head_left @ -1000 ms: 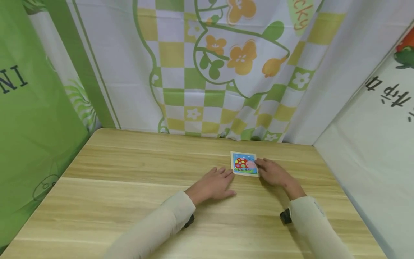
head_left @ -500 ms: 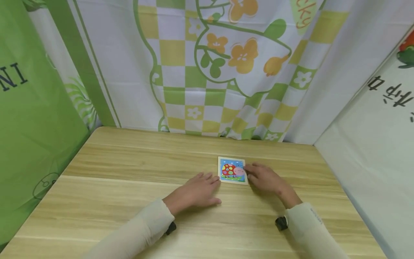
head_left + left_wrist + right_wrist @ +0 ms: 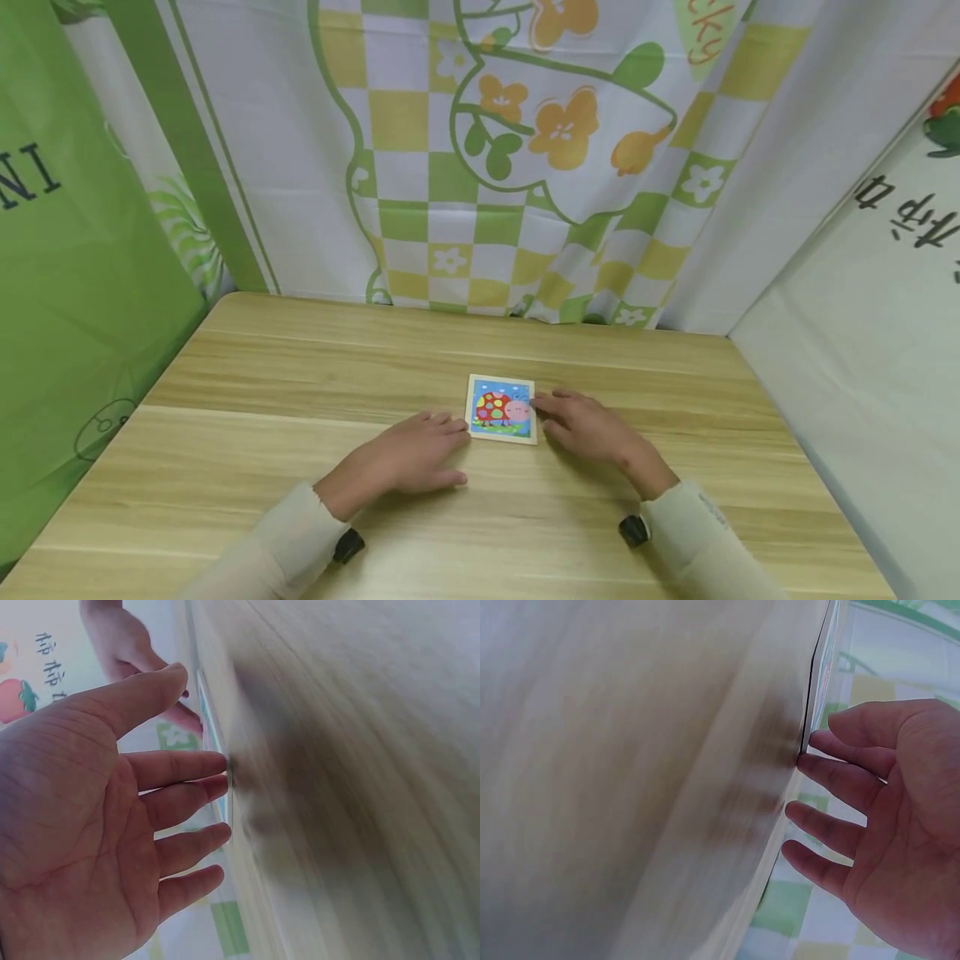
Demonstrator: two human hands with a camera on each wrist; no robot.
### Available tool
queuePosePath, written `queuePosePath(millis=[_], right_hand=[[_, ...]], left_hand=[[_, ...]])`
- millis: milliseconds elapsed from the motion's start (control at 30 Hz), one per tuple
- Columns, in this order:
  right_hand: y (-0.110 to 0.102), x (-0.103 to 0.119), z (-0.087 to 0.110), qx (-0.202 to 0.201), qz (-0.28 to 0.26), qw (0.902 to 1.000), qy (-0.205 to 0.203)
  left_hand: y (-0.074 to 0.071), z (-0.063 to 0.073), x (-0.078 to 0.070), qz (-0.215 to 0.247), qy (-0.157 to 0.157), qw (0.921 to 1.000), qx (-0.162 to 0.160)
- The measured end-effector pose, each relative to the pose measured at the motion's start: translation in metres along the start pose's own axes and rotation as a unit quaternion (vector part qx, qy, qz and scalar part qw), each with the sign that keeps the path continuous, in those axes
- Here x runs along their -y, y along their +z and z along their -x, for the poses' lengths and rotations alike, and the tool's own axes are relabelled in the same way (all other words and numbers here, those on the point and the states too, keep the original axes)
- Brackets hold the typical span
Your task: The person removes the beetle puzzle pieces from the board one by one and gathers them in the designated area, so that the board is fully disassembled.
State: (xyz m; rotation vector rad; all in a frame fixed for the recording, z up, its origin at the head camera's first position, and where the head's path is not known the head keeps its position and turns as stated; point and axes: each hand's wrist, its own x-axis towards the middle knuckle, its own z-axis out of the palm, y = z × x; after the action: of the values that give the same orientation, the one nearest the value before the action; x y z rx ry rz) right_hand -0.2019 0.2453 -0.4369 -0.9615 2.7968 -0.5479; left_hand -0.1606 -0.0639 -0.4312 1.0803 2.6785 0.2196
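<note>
A square picture puzzle board [image 3: 501,409] with a light wooden frame and a spotted ladybug on blue lies flat on the table, picture side up. At its left edge is my left hand [image 3: 408,452], fingers extended, with the fingertips right by the frame. My right hand [image 3: 592,429] touches the board's right edge with its fingertips. In the left wrist view the left hand [image 3: 97,817] shows a spread palm and straight fingers. The right wrist view has the right hand [image 3: 900,802] with extended fingers, two tips at the thin edge of the board [image 3: 815,679].
The wooden table [image 3: 300,367] reaches back to a checked, flower-printed curtain [image 3: 450,167]. A green cloth [image 3: 90,292] hangs at the left, and a white printed cloth [image 3: 885,333] at the right. Black wrist cameras [image 3: 348,546] sit under both sleeves.
The board has slid left and nearer to me across the table. Both hands have travelled along with it, staying at its two sides.
</note>
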Motion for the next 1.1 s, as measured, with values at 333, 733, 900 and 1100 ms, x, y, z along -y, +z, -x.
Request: queuePosePath(millis=[333, 733, 900, 1100], right_hand=[[0.007, 0.016, -0.004, 0.019, -0.003, 0.9997, -0.012], [0.009, 0.026, -0.007, 0.025, 0.0, 0.9996, -0.014], [0.009, 0.025, -0.008, 0.022, 0.001, 0.9996, -0.015], [0.011, 0.024, -0.016, -0.027, -0.006, 0.9995, -0.013]], left_hand=[[-0.002, 0.028, 0.007, 0.021, 0.008, 0.9996, -0.017], [-0.005, 0.039, 0.008, 0.023, 0.013, 0.9993, -0.027], [-0.007, 0.039, 0.007, 0.019, 0.012, 0.9993, -0.029], [-0.007, 0.031, 0.009, 0.011, 0.029, 0.9961, -0.082]])
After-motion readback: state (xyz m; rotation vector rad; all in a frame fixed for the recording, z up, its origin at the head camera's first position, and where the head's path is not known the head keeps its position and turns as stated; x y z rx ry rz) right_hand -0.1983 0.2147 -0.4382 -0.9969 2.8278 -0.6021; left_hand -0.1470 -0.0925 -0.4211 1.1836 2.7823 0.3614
